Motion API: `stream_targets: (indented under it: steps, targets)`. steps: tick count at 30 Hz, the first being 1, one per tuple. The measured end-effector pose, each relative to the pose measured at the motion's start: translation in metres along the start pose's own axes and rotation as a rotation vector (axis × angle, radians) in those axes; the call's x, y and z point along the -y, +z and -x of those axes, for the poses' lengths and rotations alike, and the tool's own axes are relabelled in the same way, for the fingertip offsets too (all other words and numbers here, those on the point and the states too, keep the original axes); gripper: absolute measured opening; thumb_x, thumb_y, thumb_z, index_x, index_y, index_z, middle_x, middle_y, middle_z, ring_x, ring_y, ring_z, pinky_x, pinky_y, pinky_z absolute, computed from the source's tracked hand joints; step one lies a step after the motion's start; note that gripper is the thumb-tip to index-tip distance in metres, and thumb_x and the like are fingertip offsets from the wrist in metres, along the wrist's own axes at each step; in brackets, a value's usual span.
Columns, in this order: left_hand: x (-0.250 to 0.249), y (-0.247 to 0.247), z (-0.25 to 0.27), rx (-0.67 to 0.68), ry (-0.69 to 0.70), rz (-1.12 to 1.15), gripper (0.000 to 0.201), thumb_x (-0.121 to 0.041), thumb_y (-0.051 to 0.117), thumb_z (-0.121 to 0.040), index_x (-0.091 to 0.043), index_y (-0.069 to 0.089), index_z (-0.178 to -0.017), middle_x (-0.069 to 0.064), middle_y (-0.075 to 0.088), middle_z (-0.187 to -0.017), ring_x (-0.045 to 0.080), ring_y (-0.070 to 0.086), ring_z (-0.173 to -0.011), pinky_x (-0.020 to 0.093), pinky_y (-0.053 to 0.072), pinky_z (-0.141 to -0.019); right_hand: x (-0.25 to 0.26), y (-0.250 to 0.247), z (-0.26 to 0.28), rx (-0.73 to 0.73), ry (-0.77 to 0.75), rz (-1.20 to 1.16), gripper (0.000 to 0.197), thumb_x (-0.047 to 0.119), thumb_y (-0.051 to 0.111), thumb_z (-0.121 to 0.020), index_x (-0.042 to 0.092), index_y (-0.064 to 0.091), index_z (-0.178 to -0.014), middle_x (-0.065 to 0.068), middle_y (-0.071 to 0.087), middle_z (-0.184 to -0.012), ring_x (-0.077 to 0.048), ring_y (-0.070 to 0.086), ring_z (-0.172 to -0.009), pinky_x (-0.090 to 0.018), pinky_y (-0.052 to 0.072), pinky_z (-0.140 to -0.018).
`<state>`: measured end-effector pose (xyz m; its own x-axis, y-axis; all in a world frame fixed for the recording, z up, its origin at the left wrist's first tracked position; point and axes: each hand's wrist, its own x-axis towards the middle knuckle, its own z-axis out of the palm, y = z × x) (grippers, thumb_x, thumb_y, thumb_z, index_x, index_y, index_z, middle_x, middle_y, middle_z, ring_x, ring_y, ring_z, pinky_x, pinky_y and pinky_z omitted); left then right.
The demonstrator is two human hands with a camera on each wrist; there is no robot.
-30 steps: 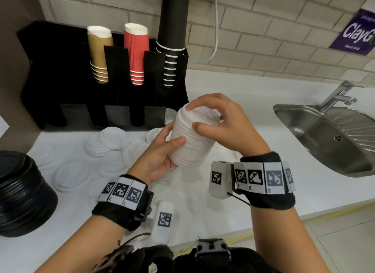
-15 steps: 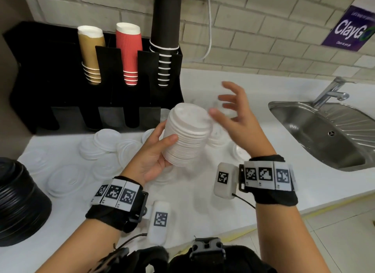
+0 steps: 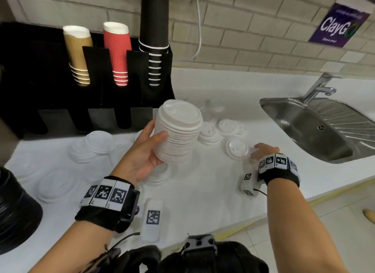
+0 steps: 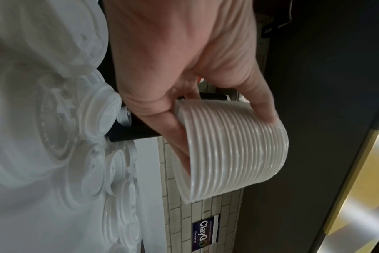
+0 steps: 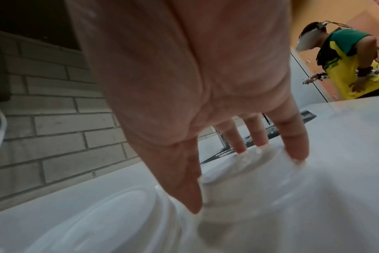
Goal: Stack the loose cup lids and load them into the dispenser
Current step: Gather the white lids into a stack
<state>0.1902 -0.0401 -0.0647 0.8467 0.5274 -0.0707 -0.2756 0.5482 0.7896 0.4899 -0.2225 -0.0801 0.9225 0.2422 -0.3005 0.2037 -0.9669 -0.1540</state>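
- One stack of white lids (image 3: 178, 133), held above the tabletop (image 3: 203, 191) in the curled left hand (image 3: 142, 150).
- Three cup columns stand in the dispenser (image 3: 158, 94).
- Right hand (image 5: 206, 102), fingers spread, touches a loose lid (image 5: 238, 171); only its wrist view shows this contact.

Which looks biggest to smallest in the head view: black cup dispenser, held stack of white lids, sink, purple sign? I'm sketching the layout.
1. Black cup dispenser, largest.
2. Sink, partly cut off by the frame edge.
3. Held stack of white lids and purple sign look alike; the stack is nearer the camera, so unranked.
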Motion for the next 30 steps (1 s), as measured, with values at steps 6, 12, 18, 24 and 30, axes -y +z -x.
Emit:
stream_targets:
  steps: [6,12,18,24,30]
  targets:
    - [-0.001,0.0,0.002,0.017,-0.003,0.002,0.119,-0.044,0.098,-0.036,-0.027,0.045,-0.142,0.006,0.063,-0.128,0.027,0.061,-0.119,0.04,0.06,-0.078,-0.01,-0.001,0.003,-0.001,-0.076,0.044,0.056,0.024,0.059,-0.089,0.034,0.041,-0.141,-0.019,0.047,-0.137,-0.041,0.048,-0.123,-0.048,0.039,-0.106]
    - [-0.001,-0.003,0.004,0.031,0.011,-0.003,0.116,-0.051,0.096,-0.039,-0.03,0.046,-0.141,0.004,0.062,-0.13,0.026,0.061,-0.119,0.04,0.06,-0.079,0.008,-0.019,0.033,-0.024,-0.045,-0.063,0.059,0.043,0.051,-0.095,0.034,0.026,-0.148,-0.022,0.034,-0.142,-0.042,0.038,-0.129,-0.048,0.031,-0.107]
    - [0.002,0.0,0.004,0.05,-0.001,-0.009,0.11,-0.049,0.097,-0.037,-0.032,0.051,-0.136,0.001,0.064,-0.126,0.021,0.063,-0.113,0.036,0.06,-0.072,0.049,-0.032,0.118,0.039,-0.772,-0.836,0.045,0.046,0.063,-0.082,0.041,0.045,-0.123,0.001,0.058,-0.118,-0.015,0.057,-0.109,-0.013,0.045,-0.081]
    - [0.004,0.002,0.007,0.052,-0.02,-0.055,0.106,-0.054,0.096,-0.033,-0.039,0.054,-0.129,-0.004,0.068,-0.122,0.017,0.066,-0.109,0.036,0.059,-0.072,0.082,-0.033,0.165,0.018,-1.066,-1.004,0.039,0.051,0.059,-0.079,0.04,0.059,-0.116,0.002,0.062,-0.12,-0.015,0.057,-0.11,-0.03,0.047,-0.089]
    - [0.005,0.004,0.012,0.086,-0.035,-0.105,0.095,-0.054,0.095,-0.038,-0.04,0.058,-0.125,-0.004,0.068,-0.12,0.018,0.067,-0.109,0.036,0.059,-0.075,0.091,-0.026,0.173,0.001,-1.076,-0.86,0.035,0.051,0.06,-0.081,0.033,0.068,-0.109,0.011,0.062,-0.12,-0.006,0.054,-0.116,-0.031,0.043,-0.091]
